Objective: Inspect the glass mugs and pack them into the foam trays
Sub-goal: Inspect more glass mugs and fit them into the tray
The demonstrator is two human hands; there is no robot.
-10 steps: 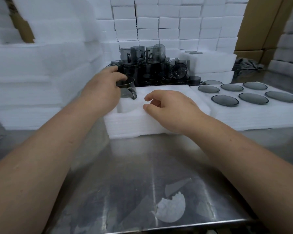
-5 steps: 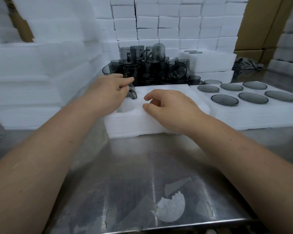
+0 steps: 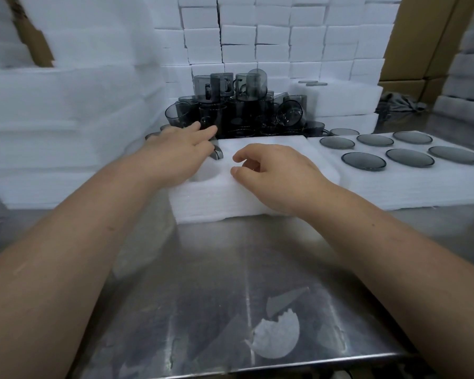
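A white foam tray lies on the steel table in front of me. My left hand lies flat over a grey glass mug sunk in the tray's far-left pocket; only the mug's handle shows beside my fingers. Just in front of that hand, an empty round pocket is open. My right hand rests on the tray's top with its fingers loosely curled, holding nothing. Behind the tray stands a pile of several grey glass mugs.
To the right, a second foam tray holds several grey glass saucers. Foam slabs are stacked on the left, foam blocks behind, cardboard boxes at the far right. A torn paper scrap lies on the steel table near its front edge.
My left hand has pushed the mug down into the far-left pocket and flattened over it; a second ago it gripped the mug above the tray. My right hand has stayed put.
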